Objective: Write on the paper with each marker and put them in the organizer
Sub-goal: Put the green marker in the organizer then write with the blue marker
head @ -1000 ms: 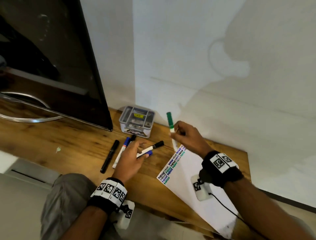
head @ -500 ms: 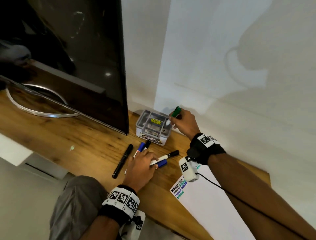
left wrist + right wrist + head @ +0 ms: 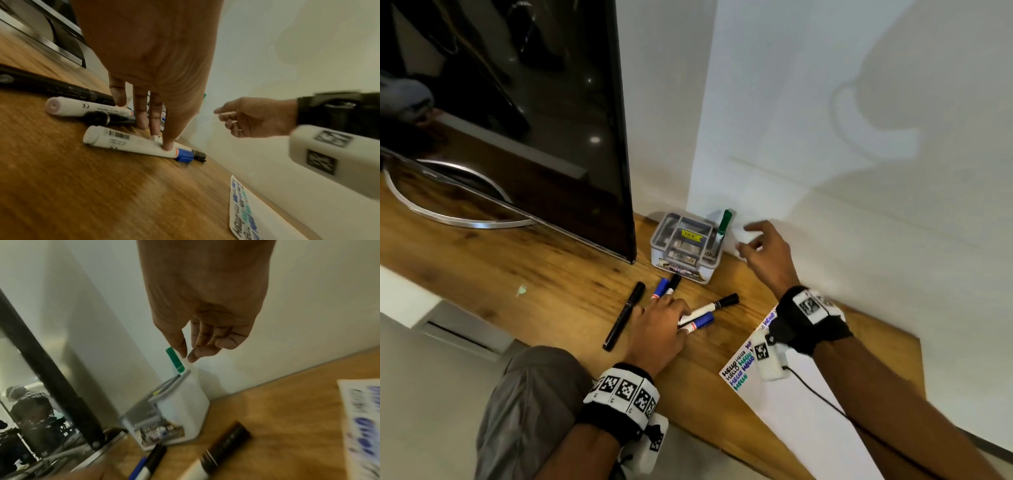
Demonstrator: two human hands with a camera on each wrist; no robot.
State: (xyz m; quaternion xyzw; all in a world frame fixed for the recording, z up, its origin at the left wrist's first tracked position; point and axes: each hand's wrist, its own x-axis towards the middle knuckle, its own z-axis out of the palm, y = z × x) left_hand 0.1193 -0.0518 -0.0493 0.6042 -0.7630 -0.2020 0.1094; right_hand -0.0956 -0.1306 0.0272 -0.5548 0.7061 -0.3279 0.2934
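The green marker (image 3: 724, 223) (image 3: 174, 360) stands upright in the right compartment of the grey organizer (image 3: 671, 265) (image 3: 180, 402) by the wall. My right hand (image 3: 748, 236) (image 3: 188, 353) hovers just right of it, fingers loosely curled, holding nothing. My left hand (image 3: 674, 317) (image 3: 152, 123) rests with straight fingers on a blue-capped marker (image 3: 700, 321) (image 3: 131, 144) and a black-capped marker (image 3: 717, 303) on the wooden desk (image 3: 534, 274). A long black marker (image 3: 625, 315), another blue-capped one (image 3: 661, 287) and another black-capped one (image 3: 674, 281) lie left of that hand. The paper (image 3: 808, 411) (image 3: 242, 211) with coloured writing lies at the right.
A large dark screen (image 3: 517, 102) on a curved metal stand (image 3: 448, 212) fills the desk's left, close to the organizer. The white wall (image 3: 825, 137) runs right behind the organizer. The desk's front edge passes beneath my forearms.
My right hand carried the green marker from the paper to the organizer, set it in the right compartment and let go. My left hand stayed on the markers.
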